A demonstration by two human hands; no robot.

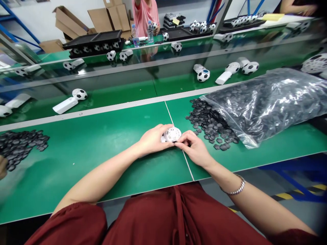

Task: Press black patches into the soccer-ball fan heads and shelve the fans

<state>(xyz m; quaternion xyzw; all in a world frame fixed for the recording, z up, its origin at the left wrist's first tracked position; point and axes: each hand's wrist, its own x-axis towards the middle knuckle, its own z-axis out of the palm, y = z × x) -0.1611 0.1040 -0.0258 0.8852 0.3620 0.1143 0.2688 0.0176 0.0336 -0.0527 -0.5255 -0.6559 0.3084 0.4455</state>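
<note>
White round fan head (172,133) sits low over the green worktable (89,146), grasped by the left hand (152,139). Right hand (193,147) pinches a small black piece (175,141) at its lower edge. Loose black pieces (209,126) spill from a plastic bag (268,102) just right.

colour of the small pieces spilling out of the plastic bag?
Dark grey to black pieces, head view.

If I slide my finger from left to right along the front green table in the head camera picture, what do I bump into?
Small pile of black pieces → left hand → round white part → right hand → spilled black pieces → clear plastic bag.
</note>
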